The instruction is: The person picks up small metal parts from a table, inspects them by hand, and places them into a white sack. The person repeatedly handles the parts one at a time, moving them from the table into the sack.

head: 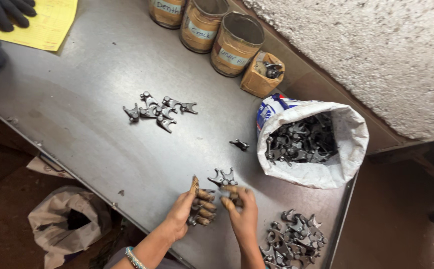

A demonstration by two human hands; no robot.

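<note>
My left hand (193, 205) is curled so tightly over a dark metal part (195, 215) that I can't make out its shape, and my right hand (242, 211) covers the lower half of a forked metal fitting (222, 178). Just right of that hand, the heap of fittings (292, 239) runs off the bottom edge. Above the heap, the white sack (310, 142) hides all but the top layer of its load. Left of the sack, the furthest tin (167, 11) is cut by the top edge. Far left of the sack, a co-worker's dark glove (8, 11) is clipped at the corner. The lone piece (239, 145) beside the sack is too small to identify.
</note>
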